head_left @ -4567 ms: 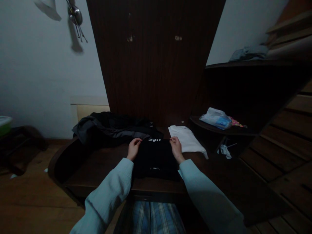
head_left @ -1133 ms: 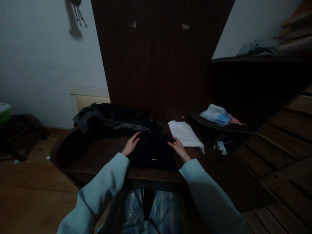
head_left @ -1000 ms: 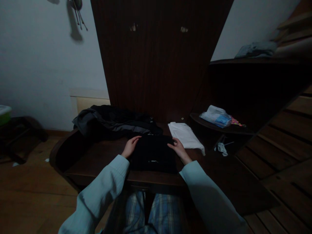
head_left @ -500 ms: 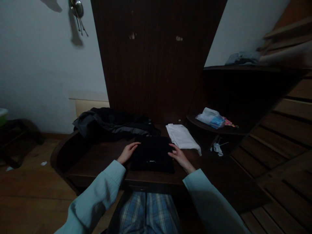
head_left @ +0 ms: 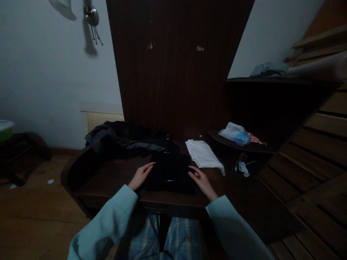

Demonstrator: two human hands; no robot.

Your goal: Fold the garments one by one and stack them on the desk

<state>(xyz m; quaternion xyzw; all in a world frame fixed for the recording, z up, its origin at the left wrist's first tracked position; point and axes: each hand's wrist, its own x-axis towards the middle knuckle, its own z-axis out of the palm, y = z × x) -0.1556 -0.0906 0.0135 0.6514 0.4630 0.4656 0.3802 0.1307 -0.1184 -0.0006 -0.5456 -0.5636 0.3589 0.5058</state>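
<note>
A black folded garment (head_left: 170, 171) with small white lettering near its front lies flat on a dark wooden bench top. At its left edge, my left hand (head_left: 141, 175) has its fingers stretched out, the tips at or just beside the cloth. On the opposite edge is my right hand (head_left: 201, 179), thumb and fingers apart and slightly bent, their tips close to the fabric. Neither hand grips the garment. Just behind my right hand lies a folded white cloth (head_left: 204, 154).
A heap of dark clothing (head_left: 127, 139) lies at the bench's back left. To the right, a corner shelf (head_left: 271, 148) holds a plastic packet (head_left: 235, 133). Wooden slats (head_left: 306, 155) stand at far right. A dark stool (head_left: 24, 151) bears a green tub (head_left: 5, 130) at left.
The view has shifted slightly. My right hand has drawn a little away from the garment's right edge, and the knees below have parted. The garment stays flat in place.
</note>
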